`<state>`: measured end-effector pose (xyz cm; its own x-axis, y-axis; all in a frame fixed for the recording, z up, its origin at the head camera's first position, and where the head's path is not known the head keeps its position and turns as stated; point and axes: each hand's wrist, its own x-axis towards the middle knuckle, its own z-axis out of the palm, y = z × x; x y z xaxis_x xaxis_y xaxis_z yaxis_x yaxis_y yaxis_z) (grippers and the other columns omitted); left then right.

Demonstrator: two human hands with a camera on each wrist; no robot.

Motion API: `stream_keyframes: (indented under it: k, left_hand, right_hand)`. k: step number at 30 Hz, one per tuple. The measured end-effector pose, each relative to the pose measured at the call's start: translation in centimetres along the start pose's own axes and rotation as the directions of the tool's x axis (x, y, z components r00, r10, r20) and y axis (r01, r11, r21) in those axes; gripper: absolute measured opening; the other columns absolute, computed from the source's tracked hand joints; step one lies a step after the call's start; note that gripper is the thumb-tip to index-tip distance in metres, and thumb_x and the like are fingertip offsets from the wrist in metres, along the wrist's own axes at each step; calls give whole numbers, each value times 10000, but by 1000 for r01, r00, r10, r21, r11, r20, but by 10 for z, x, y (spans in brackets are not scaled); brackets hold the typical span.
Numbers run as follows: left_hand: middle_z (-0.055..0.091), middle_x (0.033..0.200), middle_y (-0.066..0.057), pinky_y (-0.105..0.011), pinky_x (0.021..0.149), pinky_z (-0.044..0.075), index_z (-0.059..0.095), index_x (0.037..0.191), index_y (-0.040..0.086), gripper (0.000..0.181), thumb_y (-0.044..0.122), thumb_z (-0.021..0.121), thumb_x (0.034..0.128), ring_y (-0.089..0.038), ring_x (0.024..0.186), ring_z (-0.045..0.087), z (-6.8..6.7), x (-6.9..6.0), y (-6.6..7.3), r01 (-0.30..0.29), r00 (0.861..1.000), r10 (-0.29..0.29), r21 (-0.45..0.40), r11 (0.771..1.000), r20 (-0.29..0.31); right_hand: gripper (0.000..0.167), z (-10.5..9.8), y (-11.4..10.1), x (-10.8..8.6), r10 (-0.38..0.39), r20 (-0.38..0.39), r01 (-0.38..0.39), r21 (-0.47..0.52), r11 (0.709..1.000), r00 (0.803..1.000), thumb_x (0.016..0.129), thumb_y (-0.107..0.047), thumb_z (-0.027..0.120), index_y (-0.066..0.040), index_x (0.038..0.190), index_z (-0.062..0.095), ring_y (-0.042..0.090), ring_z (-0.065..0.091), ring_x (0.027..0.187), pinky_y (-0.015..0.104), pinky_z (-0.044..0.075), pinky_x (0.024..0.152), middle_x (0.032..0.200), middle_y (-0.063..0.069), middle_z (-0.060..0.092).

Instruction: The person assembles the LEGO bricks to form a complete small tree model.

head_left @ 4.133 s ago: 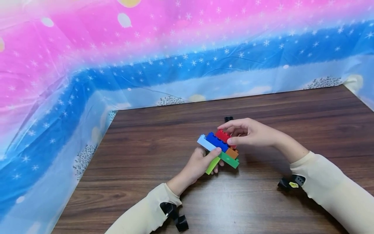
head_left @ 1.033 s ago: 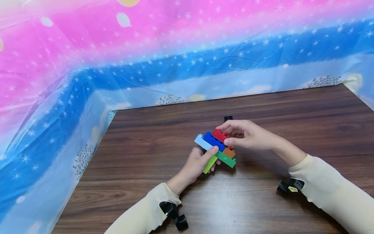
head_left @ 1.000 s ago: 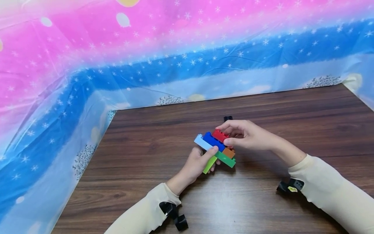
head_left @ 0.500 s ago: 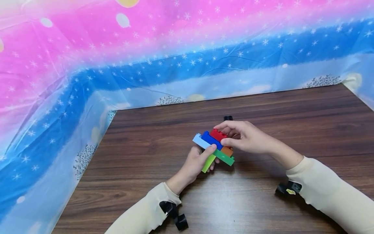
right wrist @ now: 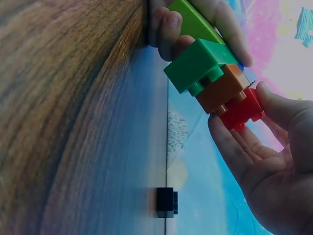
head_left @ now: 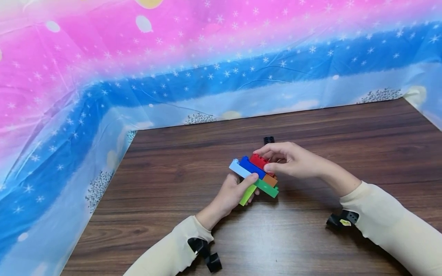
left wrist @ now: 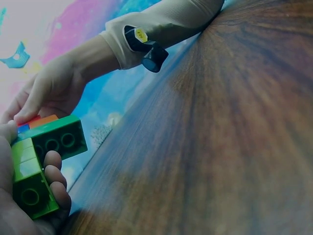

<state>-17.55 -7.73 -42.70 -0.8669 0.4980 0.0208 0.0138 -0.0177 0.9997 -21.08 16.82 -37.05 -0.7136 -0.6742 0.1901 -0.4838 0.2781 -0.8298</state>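
My left hand grips a built-up group of toy building bricks from below, its thumb across the front and fingers curled behind. The group has a lime green brick at the bottom, then a green brick beside a light blue brick. Above these sit a blue brick and an orange brick. A red brick tops the group, pinched between the thumb and fingers of my right hand. In the right wrist view the red brick lies against the orange one.
A black brick stands on the brown wooden table beyond my right hand. Patterned pink and blue cloth hangs behind the table and along its left side. Black wrist cameras are strapped at both sleeves.
Both hands and the bricks have shifted slightly left from four seconds ago, and by a tiny amount lower than half a second ago. The grips look the same.
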Motion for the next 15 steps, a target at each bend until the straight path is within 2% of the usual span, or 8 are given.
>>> stream_keyframes:
  k: [15]
  left_hand:
    - [669, 846, -67, -260, 541, 527, 509, 1384, 0, 381, 245, 581, 1100, -166, 636, 616, 1, 0, -1, 13, 1000, -13, 26, 1000, 3]
  right_hand:
    - [451, -1, 0, 0, 0, 42, -2, 47, 999, 999, 1012, -60, 702, -21, 1448, 594, 278, 670, 1123, 378, 613, 887, 1241, 109, 711]
